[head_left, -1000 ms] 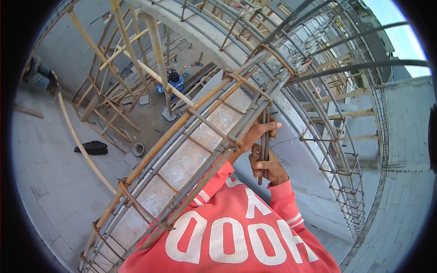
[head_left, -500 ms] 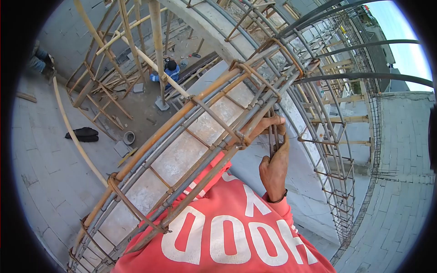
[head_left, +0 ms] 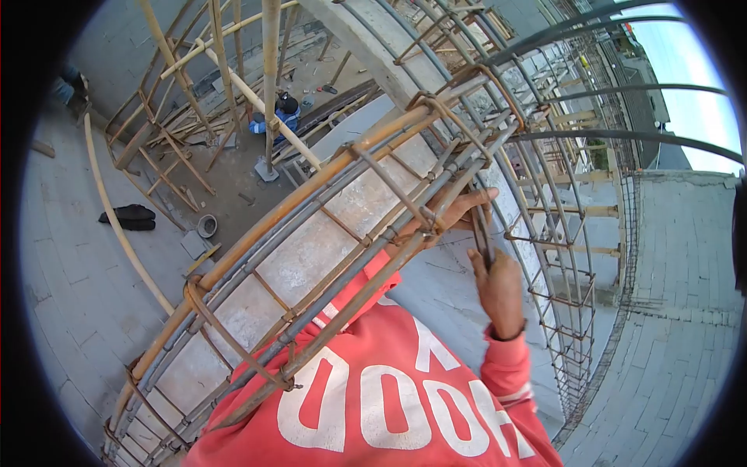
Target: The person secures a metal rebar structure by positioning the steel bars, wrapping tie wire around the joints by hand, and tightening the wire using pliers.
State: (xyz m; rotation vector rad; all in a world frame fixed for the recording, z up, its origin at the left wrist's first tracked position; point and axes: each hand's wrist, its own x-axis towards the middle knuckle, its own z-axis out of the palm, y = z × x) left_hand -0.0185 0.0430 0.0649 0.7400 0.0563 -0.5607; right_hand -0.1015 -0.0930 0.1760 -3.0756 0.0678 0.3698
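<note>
My left hand reaches through the rebar cage, partly hidden behind its bars. Its index finger points right beside the upper end of the tool, and the other fingers curl below; what they hold is hidden. To the right, my right hand is closed around the lower end of dark metal pincers, which stand nearly upright between my two hands. Rusty stirrups and several long bars make up the cage, which runs diagonally in front of my red sweatshirt.
Under the cage lies a concrete beam. Another rebar cage curves down at the right. Bamboo poles rise at the upper left. Far below, a person in blue crouches near a bucket. Dark bent rods stick out at the upper right.
My right hand has moved down and right, and the pincers' handles now appear closer together. My left index finger has stretched further right. The view has shifted slightly.
</note>
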